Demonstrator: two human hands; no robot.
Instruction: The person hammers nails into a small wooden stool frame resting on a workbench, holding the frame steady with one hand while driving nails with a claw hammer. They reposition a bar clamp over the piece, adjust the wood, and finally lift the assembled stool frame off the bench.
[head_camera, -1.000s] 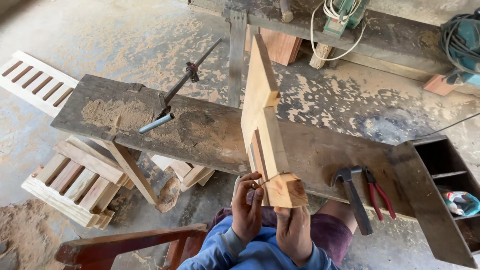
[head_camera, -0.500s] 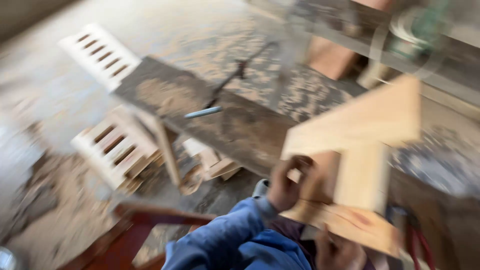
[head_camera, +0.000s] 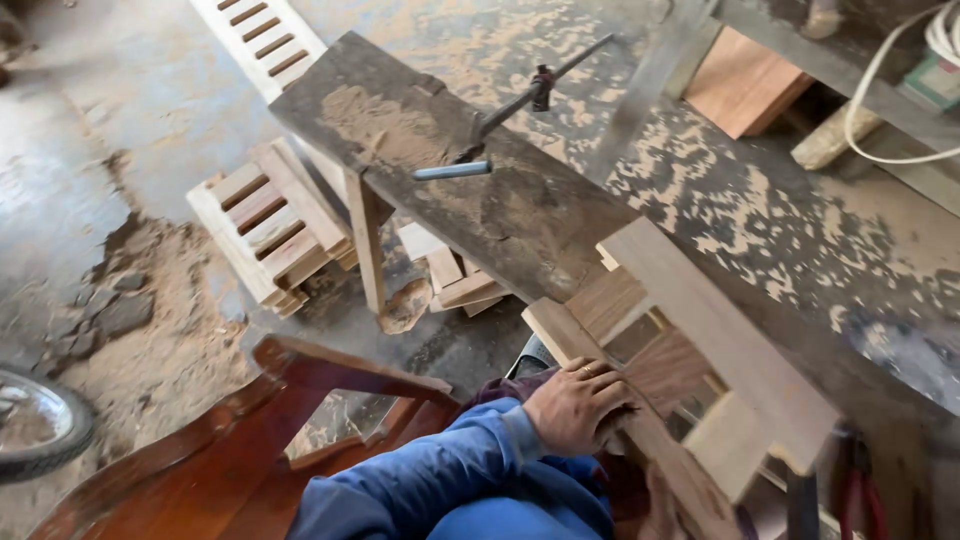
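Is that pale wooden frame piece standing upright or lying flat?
Lying flat, tilted: the pale wooden frame piece rests broad face up across the dusty wooden workbench edge, left hand pressing on it.

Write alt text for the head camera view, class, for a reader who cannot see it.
A person's left hand presses on a slatted wooden frame lying flat on a dusty workbench. A metal clamp sits on the bench, and slatted panels are stacked on the floor.
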